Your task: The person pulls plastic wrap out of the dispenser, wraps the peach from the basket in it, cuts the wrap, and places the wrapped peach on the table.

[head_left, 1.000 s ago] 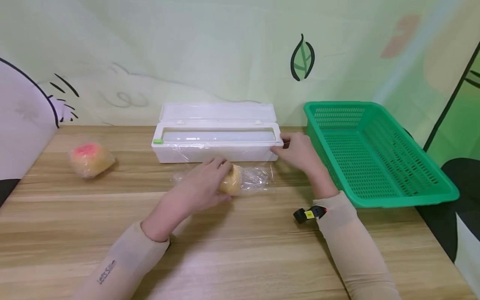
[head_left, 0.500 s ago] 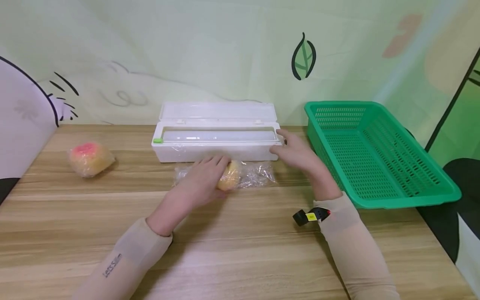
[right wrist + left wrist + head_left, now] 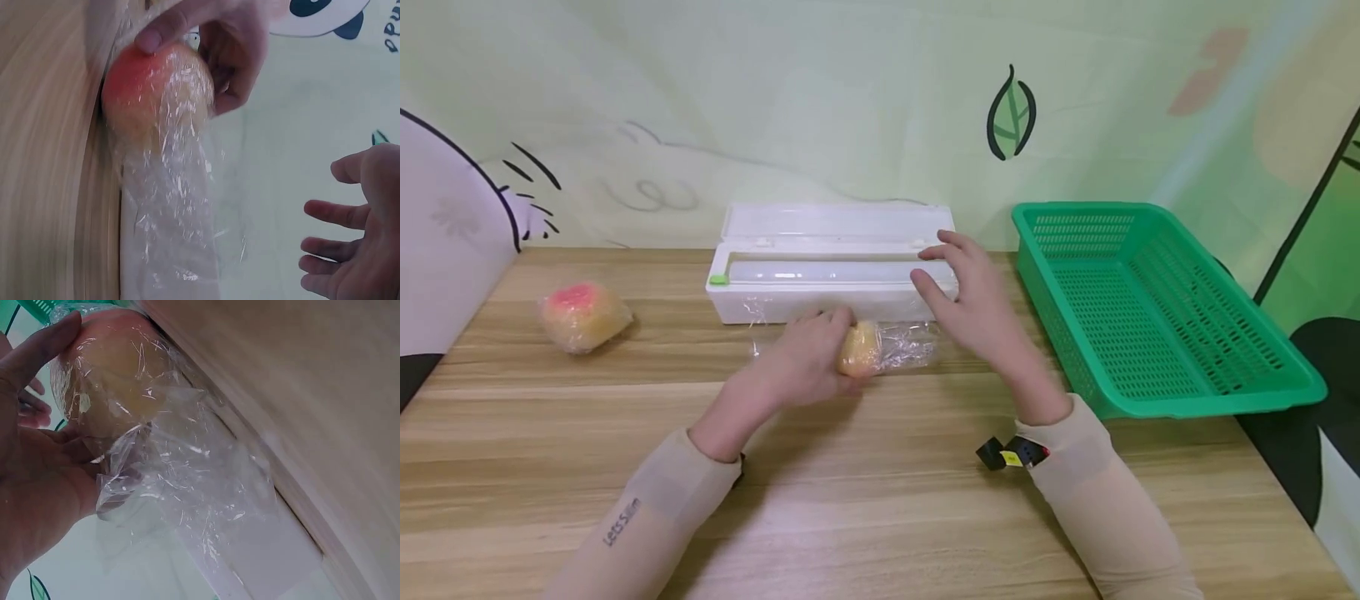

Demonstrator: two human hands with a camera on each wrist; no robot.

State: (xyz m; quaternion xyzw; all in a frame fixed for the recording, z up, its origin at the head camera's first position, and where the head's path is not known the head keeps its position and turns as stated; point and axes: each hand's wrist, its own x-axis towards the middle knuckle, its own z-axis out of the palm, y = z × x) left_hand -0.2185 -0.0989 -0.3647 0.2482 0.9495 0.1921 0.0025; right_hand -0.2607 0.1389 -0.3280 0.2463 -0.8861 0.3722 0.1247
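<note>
My left hand (image 3: 801, 354) grips a yellow peach (image 3: 860, 350) with a red blush, low over the table before the white cling film dispenser (image 3: 820, 307). In the left wrist view, the thumb lies on one side of the peach (image 3: 119, 369) and fingers reach round behind. Clear cling film (image 3: 172, 212) covers the peach, and its loose ends spread out on both sides. The dispenser's lid is up, showing the roll (image 3: 842, 271) inside. My right hand (image 3: 973, 304) hovers over the dispenser's right end, fingers spread and holding nothing.
Another wrapped fruit (image 3: 583, 317), yellow with a pink top, sits at the left of the wooden table (image 3: 880, 500). A green plastic basket (image 3: 1217, 404) stands at the right. A printed cloth (image 3: 820, 108) hangs behind.
My right hand has left the dispenser's right edge, moving left and spreading its fingers. My left hand has shifted the peach slightly toward the dispenser, still gripping it.
</note>
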